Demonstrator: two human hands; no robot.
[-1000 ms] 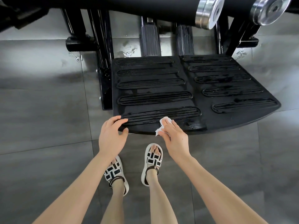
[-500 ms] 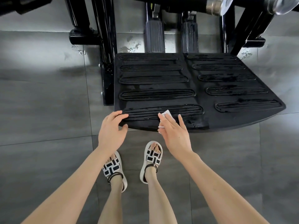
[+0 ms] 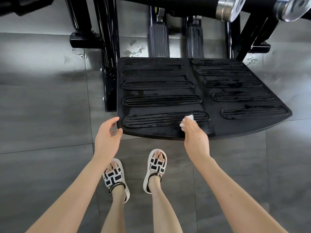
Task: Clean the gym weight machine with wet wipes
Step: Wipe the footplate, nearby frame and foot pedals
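The weight machine's black ribbed footplate [image 3: 205,91] lies low over the floor, its surface glistening wet in patches. My right hand [image 3: 195,137] holds a crumpled white wet wipe [image 3: 187,120] against the nearest rib, close to the plate's front edge. At the plate's front left corner my left hand [image 3: 107,137] hovers with thumb and fingers loosely curved and nothing in it, the fingertips just beside the corner.
Black frame posts [image 3: 107,47] and two ribbed grips [image 3: 159,41] rise behind the plate. Chrome weight pegs [image 3: 230,7] jut out at the top right. My sandalled feet [image 3: 136,172] stand on grey floor tiles [image 3: 42,115] just in front of the plate.
My right hand has slid the wipe to the right along the front rib. My left hand has lifted off the plate's front edge and moved to its left corner.
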